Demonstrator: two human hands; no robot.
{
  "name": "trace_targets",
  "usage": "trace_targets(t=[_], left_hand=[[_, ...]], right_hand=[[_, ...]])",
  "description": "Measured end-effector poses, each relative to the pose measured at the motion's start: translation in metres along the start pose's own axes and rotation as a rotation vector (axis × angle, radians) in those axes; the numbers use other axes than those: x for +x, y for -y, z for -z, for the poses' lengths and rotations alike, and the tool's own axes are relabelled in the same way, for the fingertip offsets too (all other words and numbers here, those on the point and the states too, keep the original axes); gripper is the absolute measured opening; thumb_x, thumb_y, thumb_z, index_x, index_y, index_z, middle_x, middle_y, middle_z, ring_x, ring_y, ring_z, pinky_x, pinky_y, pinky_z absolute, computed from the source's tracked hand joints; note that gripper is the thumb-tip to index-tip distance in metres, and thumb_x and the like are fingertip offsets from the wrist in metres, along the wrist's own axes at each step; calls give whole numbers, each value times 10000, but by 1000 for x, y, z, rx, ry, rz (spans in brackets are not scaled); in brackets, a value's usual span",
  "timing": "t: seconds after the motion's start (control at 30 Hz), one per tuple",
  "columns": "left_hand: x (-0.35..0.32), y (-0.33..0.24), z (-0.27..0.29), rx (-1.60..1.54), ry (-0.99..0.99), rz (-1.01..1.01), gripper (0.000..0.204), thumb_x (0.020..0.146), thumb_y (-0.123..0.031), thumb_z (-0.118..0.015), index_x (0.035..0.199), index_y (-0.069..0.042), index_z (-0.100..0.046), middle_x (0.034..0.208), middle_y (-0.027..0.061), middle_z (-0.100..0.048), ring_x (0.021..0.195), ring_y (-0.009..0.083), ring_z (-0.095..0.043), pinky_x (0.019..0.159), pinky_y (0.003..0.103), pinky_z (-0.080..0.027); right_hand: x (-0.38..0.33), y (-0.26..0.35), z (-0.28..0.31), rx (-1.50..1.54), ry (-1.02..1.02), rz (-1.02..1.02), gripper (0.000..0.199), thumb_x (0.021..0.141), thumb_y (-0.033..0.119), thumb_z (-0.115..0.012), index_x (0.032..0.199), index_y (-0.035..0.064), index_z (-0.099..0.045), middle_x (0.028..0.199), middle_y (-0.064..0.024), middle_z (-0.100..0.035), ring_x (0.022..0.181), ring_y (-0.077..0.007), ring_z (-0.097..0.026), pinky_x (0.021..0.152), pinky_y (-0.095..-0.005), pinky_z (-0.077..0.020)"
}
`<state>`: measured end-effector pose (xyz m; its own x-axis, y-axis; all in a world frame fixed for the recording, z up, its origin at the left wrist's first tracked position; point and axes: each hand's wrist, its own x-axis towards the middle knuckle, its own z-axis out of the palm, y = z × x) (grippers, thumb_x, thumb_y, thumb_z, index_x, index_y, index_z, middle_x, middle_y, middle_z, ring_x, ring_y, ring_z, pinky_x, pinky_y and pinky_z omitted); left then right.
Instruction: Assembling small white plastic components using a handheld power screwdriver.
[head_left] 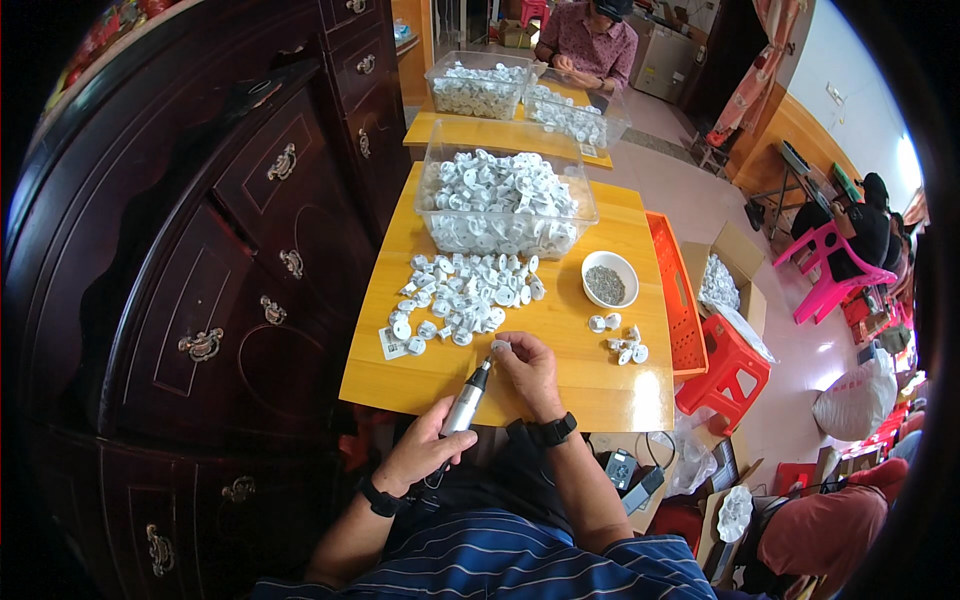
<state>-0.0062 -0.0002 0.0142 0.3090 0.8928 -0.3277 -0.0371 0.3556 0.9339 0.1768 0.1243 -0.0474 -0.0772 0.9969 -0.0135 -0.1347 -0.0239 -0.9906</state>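
Left hand point(422, 452) wrapped around silver driver point(465, 400), tip pointing far toward white part point(500, 346). Right hand point(530, 372) pinches part at near table point(600, 385) edge. Part pile point(462, 296) far-left, bin point(505, 205) beyond, bowl point(610, 279) and 1 small cluster point(620, 340) right.

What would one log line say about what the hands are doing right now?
left hand: holds silver pen tool | right hand: holds small white part at tool tip | pile of white parts beyond
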Motion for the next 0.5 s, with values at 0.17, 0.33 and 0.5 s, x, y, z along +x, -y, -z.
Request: trace_targets(t=[0.17, 0.33, 0.5], left_hand=[[0, 4, 2, -19, 6, -6, 588, 957, -151, -655, 1464, -16, -390, 885, 0, -548, 661, 67, -555, 556, 216, -476], [-1, 3, 1, -10, 5, 17, 594, 955, -151, -656, 1467, -13, -387, 897, 0, -545, 663, 67, -553, 553, 217, -473], [-1, 6, 2, -25, -2, 14, 560, 962, -143, -639, 1451, -15, -399, 878, 5, -561, 647, 69, -557, 549, 212, -470]], right_hand=[[-2, 5, -2, 14, 3, -26, 155, 945, 86, -705, 1071, -3, -701, 814, 37, -669, 672, -15, -551, 585, -184, -435], [-2, -1, -1, 17, -7, -8, 147, 944, 86, -706, 1061, -2, -707, 802, 41, -660, 661, -14, -538, 574, -184, -423], [-3, -2, -1, -35, 8, 18, 145, 930, 62, -710, 1058, -6, -715, 856, 14, -694, 744, -39, -607, 663, -201, -493]])
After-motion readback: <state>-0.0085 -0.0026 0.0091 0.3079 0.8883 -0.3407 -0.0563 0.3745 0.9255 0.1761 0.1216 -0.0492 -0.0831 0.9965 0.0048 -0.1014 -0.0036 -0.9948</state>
